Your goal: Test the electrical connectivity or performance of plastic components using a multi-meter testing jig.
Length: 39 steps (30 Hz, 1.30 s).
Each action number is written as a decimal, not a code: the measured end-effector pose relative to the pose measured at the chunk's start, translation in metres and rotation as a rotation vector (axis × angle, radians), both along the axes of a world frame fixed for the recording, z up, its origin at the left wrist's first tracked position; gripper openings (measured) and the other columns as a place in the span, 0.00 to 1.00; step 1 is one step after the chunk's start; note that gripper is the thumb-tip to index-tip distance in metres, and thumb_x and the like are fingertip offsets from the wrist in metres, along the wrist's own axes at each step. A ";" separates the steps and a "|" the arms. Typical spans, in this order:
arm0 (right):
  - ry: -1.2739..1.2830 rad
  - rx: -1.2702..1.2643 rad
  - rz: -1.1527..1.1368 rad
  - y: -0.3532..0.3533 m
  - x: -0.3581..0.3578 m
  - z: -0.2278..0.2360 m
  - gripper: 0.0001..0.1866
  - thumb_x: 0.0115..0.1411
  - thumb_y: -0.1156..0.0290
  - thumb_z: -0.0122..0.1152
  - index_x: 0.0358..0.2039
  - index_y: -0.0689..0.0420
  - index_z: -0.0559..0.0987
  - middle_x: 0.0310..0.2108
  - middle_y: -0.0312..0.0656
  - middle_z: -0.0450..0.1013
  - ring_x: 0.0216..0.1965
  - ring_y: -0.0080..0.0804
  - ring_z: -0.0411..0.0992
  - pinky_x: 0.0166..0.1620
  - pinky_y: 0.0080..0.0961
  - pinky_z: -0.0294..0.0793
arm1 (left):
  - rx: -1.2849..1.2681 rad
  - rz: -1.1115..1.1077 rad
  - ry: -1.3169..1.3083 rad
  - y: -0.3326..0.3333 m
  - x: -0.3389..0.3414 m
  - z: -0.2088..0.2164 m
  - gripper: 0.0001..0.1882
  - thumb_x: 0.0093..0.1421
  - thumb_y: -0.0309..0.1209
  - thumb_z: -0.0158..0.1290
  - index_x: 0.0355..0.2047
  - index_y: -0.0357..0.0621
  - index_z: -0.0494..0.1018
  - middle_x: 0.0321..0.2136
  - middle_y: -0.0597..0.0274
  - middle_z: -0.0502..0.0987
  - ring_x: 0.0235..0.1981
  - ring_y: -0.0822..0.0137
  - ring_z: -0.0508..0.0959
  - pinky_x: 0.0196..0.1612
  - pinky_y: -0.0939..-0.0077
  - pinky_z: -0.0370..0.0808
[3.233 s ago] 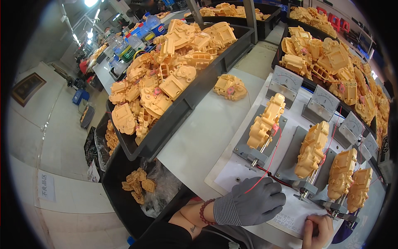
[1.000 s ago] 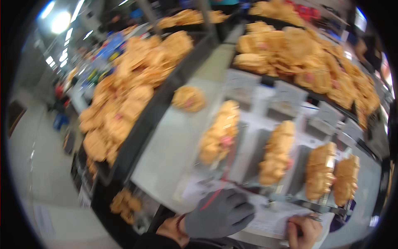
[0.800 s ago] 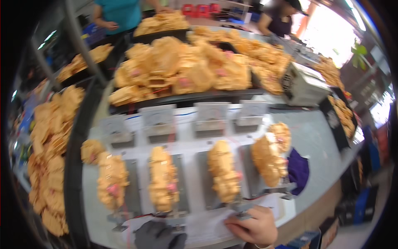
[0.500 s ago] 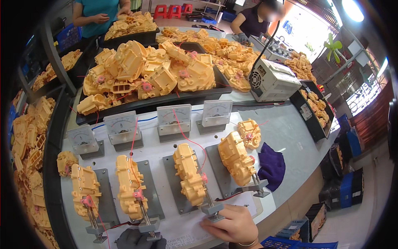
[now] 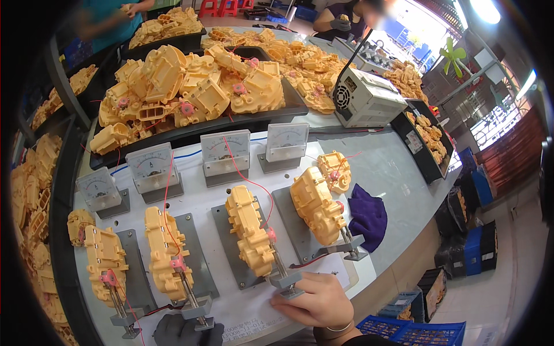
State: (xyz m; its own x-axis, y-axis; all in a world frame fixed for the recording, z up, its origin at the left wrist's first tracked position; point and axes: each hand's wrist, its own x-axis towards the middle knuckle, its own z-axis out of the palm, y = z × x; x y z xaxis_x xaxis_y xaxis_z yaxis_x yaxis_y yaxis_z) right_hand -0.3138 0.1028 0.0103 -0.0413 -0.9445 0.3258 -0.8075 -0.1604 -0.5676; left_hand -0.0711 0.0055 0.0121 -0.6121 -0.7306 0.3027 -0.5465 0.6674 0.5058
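Observation:
Several yellow plastic gearbox housings lie in a row on grey fixture plates, each with metal rods and an end block towards me. My right hand [image 5: 320,303], bare, is closed at the end block [image 5: 287,282] of the third fixture, beside its housing [image 5: 249,230]. My left hand [image 5: 187,333], in a dark grey glove, is curled around the end block [image 5: 199,311] of the second fixture, below its housing [image 5: 166,254]; part of its fingers is hidden. Red wires run from pink parts on the housings up towards the analog meters [image 5: 225,153].
Behind the meters stands a black tray [image 5: 231,128] heaped with housings. A grey power supply box [image 5: 372,98] is at the right, a purple cloth [image 5: 368,216] near the fourth fixture. Crates line the floor at right. Two people work beyond the table.
The whole view has shifted, so the bench sits slightly higher and further left. Both my hands stay at the same end blocks. The far right person's gloved hand has risen.

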 end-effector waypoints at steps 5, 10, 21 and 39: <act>-0.008 -0.002 -0.001 0.001 0.001 0.002 0.08 0.50 0.69 0.69 0.25 0.53 0.76 0.22 0.34 0.63 0.24 0.30 0.68 0.24 0.26 0.68 | -0.018 0.003 -0.020 0.001 0.003 -0.003 0.10 0.46 0.32 0.67 0.28 0.49 0.77 0.28 0.59 0.79 0.31 0.52 0.77 0.35 0.60 0.74; -0.038 0.090 -0.005 0.002 0.000 0.004 0.08 0.46 0.72 0.71 0.28 0.54 0.83 0.29 0.34 0.75 0.26 0.35 0.74 0.26 0.27 0.72 | 0.013 -0.010 -0.036 0.000 0.003 -0.002 0.10 0.45 0.31 0.67 0.28 0.49 0.78 0.28 0.57 0.78 0.30 0.52 0.76 0.33 0.59 0.73; -0.038 0.079 -0.007 0.002 0.001 0.004 0.07 0.47 0.72 0.71 0.25 0.57 0.80 0.28 0.38 0.75 0.26 0.37 0.74 0.26 0.28 0.72 | 0.032 -0.036 -0.011 0.000 0.004 0.000 0.10 0.45 0.30 0.66 0.29 0.49 0.77 0.27 0.56 0.77 0.30 0.51 0.76 0.32 0.59 0.72; 0.036 -0.013 0.005 0.002 0.003 0.001 0.07 0.43 0.75 0.72 0.24 0.54 0.80 0.24 0.35 0.73 0.21 0.31 0.70 0.21 0.26 0.66 | 0.022 -0.055 -0.062 0.000 0.004 0.001 0.09 0.46 0.30 0.66 0.28 0.49 0.77 0.29 0.56 0.78 0.31 0.50 0.76 0.34 0.60 0.73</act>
State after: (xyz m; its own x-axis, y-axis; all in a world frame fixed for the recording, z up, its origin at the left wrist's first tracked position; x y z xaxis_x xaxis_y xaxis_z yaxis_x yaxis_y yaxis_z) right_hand -0.3111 0.1053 0.0114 -0.0247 -0.9403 0.3395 -0.8268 -0.1717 -0.5357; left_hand -0.0668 0.0054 0.0131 -0.6689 -0.7012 0.2470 -0.5399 0.6865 0.4871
